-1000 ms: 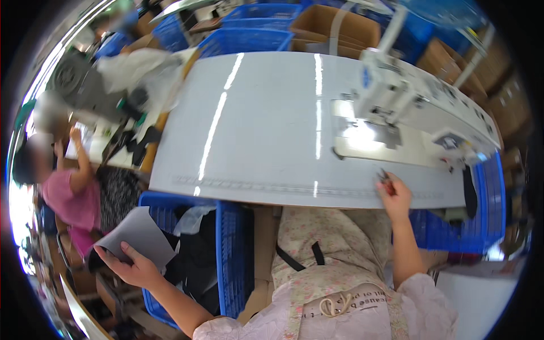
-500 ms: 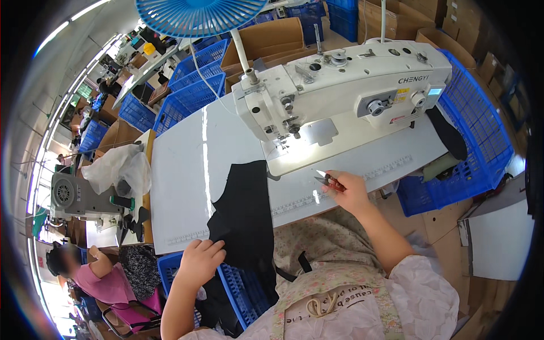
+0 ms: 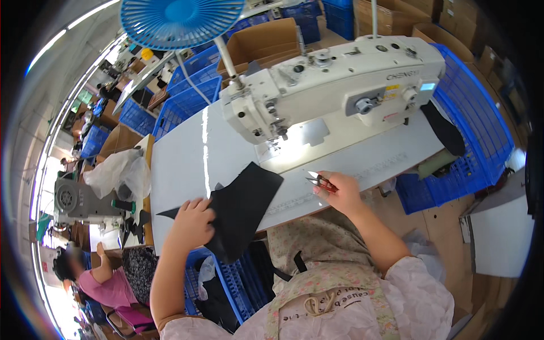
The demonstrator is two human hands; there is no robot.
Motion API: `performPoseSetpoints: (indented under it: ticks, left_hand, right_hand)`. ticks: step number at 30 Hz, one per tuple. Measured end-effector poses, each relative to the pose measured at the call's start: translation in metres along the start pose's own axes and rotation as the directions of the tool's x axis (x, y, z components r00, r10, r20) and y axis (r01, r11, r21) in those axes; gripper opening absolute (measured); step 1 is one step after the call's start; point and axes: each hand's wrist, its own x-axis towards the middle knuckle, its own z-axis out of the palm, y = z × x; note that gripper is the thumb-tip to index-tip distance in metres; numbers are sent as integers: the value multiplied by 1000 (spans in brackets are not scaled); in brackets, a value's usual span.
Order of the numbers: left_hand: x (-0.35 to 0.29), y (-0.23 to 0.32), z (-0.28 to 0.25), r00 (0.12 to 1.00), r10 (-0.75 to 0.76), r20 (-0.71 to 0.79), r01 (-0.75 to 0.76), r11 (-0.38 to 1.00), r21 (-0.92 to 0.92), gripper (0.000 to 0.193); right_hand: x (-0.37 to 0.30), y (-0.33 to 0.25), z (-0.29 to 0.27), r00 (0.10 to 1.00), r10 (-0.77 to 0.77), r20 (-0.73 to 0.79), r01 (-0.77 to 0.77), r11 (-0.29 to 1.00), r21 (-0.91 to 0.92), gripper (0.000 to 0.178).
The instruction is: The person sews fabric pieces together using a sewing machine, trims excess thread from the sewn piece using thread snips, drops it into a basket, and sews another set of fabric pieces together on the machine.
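The person's left hand (image 3: 192, 224) lies over the black fabric piece (image 3: 243, 198), its fingers bent and side by side; whether they pinch the cloth or only press on it, one cannot tell. The fabric lies at a slant on the pale desk (image 3: 175, 164), left of the right hand (image 3: 340, 192) and just in front of the white sewing machine (image 3: 334, 85); its lower part reaches past the desk's near edge, above a blue crate (image 3: 231, 292) with dark cloth in it.

The right hand is closed around small red-handled snips (image 3: 324, 183) — their blades stand apart and point left, clear of the fabric. The machine's lamp lights the plate around the needle. A blue fan (image 3: 181, 21) hangs at the top, another blue crate (image 3: 484, 122) stands at the right, and a co-worker in pink (image 3: 107, 289) sits at the left.
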Motion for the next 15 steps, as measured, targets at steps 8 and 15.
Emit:
performPoseSetpoints:
  ticks: [8, 15]
  left_hand:
    - [54, 43, 61, 961, 152, -233, -214, 939, -270, 61]
    - [71, 49, 73, 929, 85, -361, -226, 902, -368, 44]
  right_hand:
    - [3, 7, -55, 989, 117, 91, -105, 986, -133, 38]
    - [30, 108, -162, 975, 130, -182, -221, 679, -700, 31]
